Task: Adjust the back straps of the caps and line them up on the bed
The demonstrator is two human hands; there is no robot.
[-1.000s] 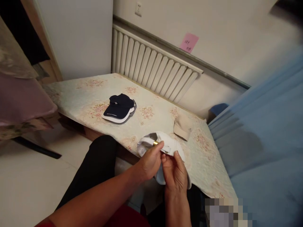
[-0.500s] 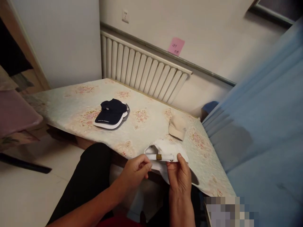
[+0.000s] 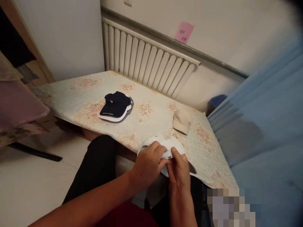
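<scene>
A white cap (image 3: 175, 144) lies at the near edge of the table with the floral cloth (image 3: 78, 94), its back strap towards me. My left hand (image 3: 149, 164) is closed over the strap from the left and hides most of it. My right hand (image 3: 178, 171) pinches the strap's right end, fingers pressed together beside the left hand. Further back rest a navy cap (image 3: 115, 105) stacked on a white one and a grey one, and a beige cap (image 3: 181, 121).
A white radiator (image 3: 146, 63) runs along the wall behind the table, with a pink note (image 3: 184, 32) above it. A blue curtain (image 3: 265, 126) hangs at the right. Folded cloth (image 3: 16, 107) is piled at the left. My dark-trousered knee (image 3: 99, 164) is under the table edge.
My left hand has moved right, back onto the cap's strap, covering the brass buckle that showed half a second ago. The cap sits lower on the table. The view has shifted slightly.
</scene>
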